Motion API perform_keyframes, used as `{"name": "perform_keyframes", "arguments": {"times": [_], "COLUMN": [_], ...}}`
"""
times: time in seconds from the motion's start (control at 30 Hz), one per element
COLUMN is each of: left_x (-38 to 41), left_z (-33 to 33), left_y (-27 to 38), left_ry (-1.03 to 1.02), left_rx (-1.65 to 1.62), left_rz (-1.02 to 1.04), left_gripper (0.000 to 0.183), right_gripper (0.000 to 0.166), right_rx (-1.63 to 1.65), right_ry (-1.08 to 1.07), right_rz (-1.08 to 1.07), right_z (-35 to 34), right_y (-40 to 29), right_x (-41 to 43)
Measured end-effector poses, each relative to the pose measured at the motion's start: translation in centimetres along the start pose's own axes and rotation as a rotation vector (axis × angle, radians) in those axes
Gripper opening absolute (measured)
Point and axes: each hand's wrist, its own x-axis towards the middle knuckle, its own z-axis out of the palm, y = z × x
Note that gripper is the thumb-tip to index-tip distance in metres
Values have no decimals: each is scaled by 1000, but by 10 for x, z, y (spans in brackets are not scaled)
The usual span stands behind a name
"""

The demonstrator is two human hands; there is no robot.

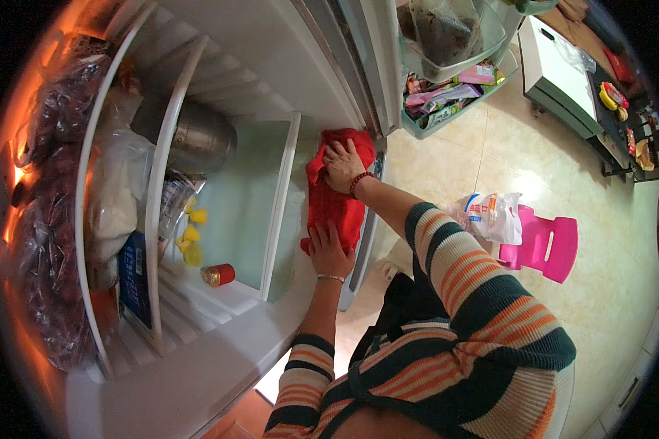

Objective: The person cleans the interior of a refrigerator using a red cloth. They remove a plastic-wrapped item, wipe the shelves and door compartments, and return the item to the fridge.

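Observation:
A bright red cloth [338, 211] lies bunched inside an open refrigerator, near the front of the opening and beside a white-edged glass shelf [255, 208]. Flat on the cloth's nearer end rests my left hand [331, 257], fingers spread, with a thin bracelet at the wrist. My right hand [345, 169], wearing a red bead bracelet, presses on its farther end with fingers apart. On the glass shelf stand a metal pot [206, 134], several small yellow cups [191, 235] and a red container with a gold-coloured end [219, 275]. What lies beneath the cloth is hidden.
Higher shelves hold bags of dark red contents [49, 263], a whitish plastic bag [118, 181] and a blue box [134, 280]. The opened door's bin [445, 118] holds several packets. Behind my right arm, a white plastic bag [494, 217] sits by a pink plastic chair [549, 247] on the tiled floor.

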Motion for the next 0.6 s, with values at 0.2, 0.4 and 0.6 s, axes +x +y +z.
{"name": "perform_keyframes", "arguments": {"times": [0.2, 0.4, 0.6], "left_x": [-3, 0, 0], "left_z": [11, -8, -3], "left_y": [-11, 2, -2], "left_ry": [-122, 26, 8], "left_rx": [-81, 22, -13], "left_rz": [-36, 6, 7], "left_gripper": [91, 90, 89], "right_gripper": [26, 50, 50], "right_rx": [263, 27, 119], "right_ry": [-19, 28, -80], "right_rz": [-514, -24, -248], "right_z": [22, 7, 4], "right_y": [-33, 3, -10], "right_x": [-47, -15, -29]}}
